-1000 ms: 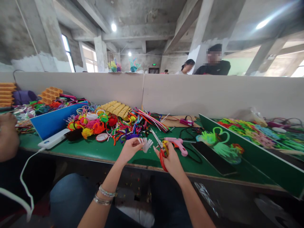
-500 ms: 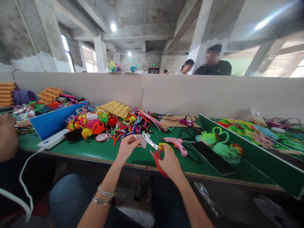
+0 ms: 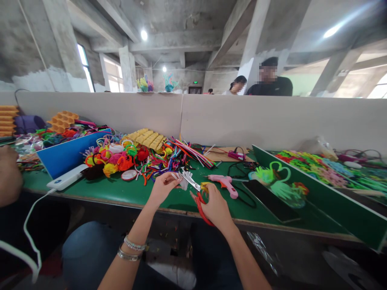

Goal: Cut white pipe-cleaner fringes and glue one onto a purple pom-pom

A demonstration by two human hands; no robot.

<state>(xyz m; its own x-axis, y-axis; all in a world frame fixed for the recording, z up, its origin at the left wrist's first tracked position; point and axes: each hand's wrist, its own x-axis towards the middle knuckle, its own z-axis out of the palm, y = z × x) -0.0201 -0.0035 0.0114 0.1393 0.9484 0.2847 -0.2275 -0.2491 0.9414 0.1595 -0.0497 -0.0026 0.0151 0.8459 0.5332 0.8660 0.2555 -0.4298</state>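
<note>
My left hand (image 3: 165, 186) pinches a small white piece with fringe-like strips (image 3: 184, 183) between thumb and fingertips; its material is too small to make out. In my right hand (image 3: 216, 205) is a pair of scissors (image 3: 196, 186) with red and yellow handles, fingers through the loops. The blades point up and left and lie against the white piece, nearly closed. Just right of the scissors, a pink glue gun (image 3: 225, 183) rests on the green table (image 3: 121, 191). Loose pipe-cleaner pieces (image 3: 149, 163) lie in a pile beyond my left hand.
A black phone (image 3: 270, 201) and a bright green fuzzy swan-like figure (image 3: 281, 183) lie at the right by a green divider (image 3: 320, 201). On the left are a white power strip (image 3: 68, 177), a blue divider (image 3: 72, 153) and a co-worker's hand (image 3: 9, 175). A beige partition (image 3: 242, 121) stands behind.
The scissor blades have come closer together, and the yellow handle has drawn in toward the red one. Both hands stay in nearly the same place.
</note>
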